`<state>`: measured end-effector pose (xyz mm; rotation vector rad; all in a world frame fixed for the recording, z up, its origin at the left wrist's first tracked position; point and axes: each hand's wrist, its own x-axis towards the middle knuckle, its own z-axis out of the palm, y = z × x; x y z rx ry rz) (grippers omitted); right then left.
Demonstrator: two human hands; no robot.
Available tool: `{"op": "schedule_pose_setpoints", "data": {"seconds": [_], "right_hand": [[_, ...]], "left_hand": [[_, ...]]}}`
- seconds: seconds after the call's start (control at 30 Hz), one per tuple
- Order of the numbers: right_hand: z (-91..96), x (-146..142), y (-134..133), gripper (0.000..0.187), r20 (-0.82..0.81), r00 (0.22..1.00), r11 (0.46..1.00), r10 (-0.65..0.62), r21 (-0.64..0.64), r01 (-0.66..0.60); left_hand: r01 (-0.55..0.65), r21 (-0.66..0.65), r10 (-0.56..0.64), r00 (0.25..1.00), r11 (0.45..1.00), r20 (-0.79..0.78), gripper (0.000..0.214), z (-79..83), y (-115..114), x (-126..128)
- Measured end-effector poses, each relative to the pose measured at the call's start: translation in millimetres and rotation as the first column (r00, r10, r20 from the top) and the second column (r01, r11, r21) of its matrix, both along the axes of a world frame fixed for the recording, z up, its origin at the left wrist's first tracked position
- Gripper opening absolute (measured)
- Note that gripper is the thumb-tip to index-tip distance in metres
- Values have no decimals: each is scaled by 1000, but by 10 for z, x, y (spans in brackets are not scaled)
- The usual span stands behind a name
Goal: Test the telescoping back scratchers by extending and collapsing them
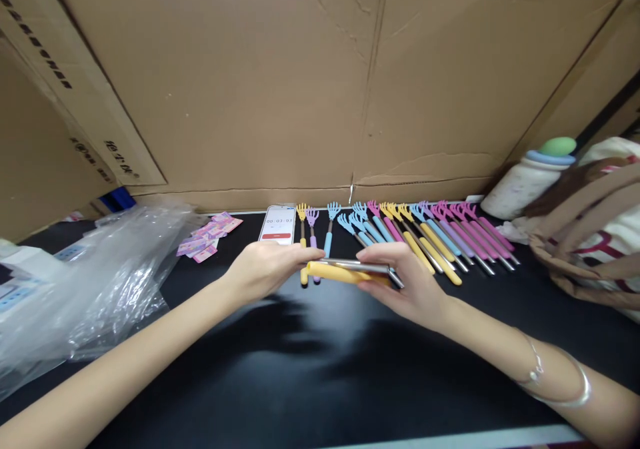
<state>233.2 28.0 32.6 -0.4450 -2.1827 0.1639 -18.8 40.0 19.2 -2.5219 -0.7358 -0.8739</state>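
Observation:
Between my two hands, level above the black table, are a yellow foam-like sleeve [336,273] and a silver metal tube [350,263] lying along it. My left hand [267,269] pinches their left end. Thumb and fingers of my right hand [407,282] close around the right end, hiding part of it. Behind them lie back scratchers with claw heads: a yellow one [302,232], a purple one [313,225] and a blue one [330,229]. To their right lies a row of several more [450,235] in blue, pink, yellow and purple, some showing bare metal ends.
A phone [270,219] showing a timer lies at the back, with small pink cards [210,235] to its left. Clear plastic bags [115,282] cover the left side. A white bottle [525,182] and a bag [595,235] stand right. Cardboard [250,89] walls the back.

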Motion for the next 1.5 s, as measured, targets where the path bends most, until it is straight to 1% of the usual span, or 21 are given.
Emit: {"op": "schedule_pose_setpoints", "data": {"seconds": [0.07, 0.13, 0.2, 0.3, 0.4, 0.47, 0.57, 0.63, 0.7, 0.8, 0.97, 1.1, 1.17, 1.27, 1.4, 1.5], "right_hand": [[21, 27, 44, 25, 19, 999, 999, -37, -3, 37], [47, 65, 101, 23, 80, 995, 998, -67, 0, 67], [77, 112, 165, 25, 146, 983, 994, -111, 39, 106], [137, 181, 242, 29, 236, 954, 977, -183, 151, 150], [227, 235, 259, 27, 327, 914, 951, -241, 269, 155], [283, 276, 245, 25, 377, 880, 929, -290, 331, 164], [313, 356, 226, 24, 404, 834, 902, -375, 367, 228], [287, 406, 231, 25, 406, 817, 894, -409, 356, 271], [236, 435, 251, 25, 417, 809, 898, -414, 334, 287], [142, 424, 283, 25, 438, 798, 905, -415, 293, 309], [-10, 337, 279, 23, 480, 786, 921, -389, 197, 336], [-63, 293, 241, 24, 510, 785, 936, -353, 175, 307], [-52, 292, 232, 25, 513, 787, 940, -342, 184, 288], [-2, 312, 227, 23, 504, 786, 934, -358, 210, 290], [84, 363, 217, 22, 493, 789, 930, -366, 223, 293], [142, 402, 221, 22, 491, 784, 924, -379, 242, 294]], "left_hand": [[-49, -22, 49, 999, 999, -23, 24, 61, -1, -39], [-106, -57, 102, 992, 993, -76, 25, 135, -8, -78], [-155, -58, 147, 981, 986, -127, 28, 216, -21, -111], [-223, 22, 224, 962, 975, -158, 29, 332, -56, -152], [-309, 120, 327, 928, 943, -179, 28, 396, -111, -202], [-354, 170, 384, 903, 919, -194, 28, 377, -153, -255], [-372, 197, 410, 886, 907, -215, 29, 245, -206, -366], [-383, 179, 416, 880, 906, -228, 29, 124, -225, -438], [-400, 133, 421, 874, 907, -244, 29, 19, -235, -485], [-416, 78, 421, 870, 906, -257, 28, -67, -249, -494], [-397, 68, 401, 885, 915, -236, 26, -109, -275, -435], [-381, 51, 381, 894, 923, -234, 25, -139, -272, -413], [-382, 62, 386, 895, 922, -225, 25, -140, -274, -407], [-374, 85, 383, 900, 924, -206, 25, -118, -285, -397], [-344, 171, 375, 905, 923, -201, 24, -81, -286, -390], [-327, 223, 375, 898, 919, -231, 27, -30, -253, -393]]}}
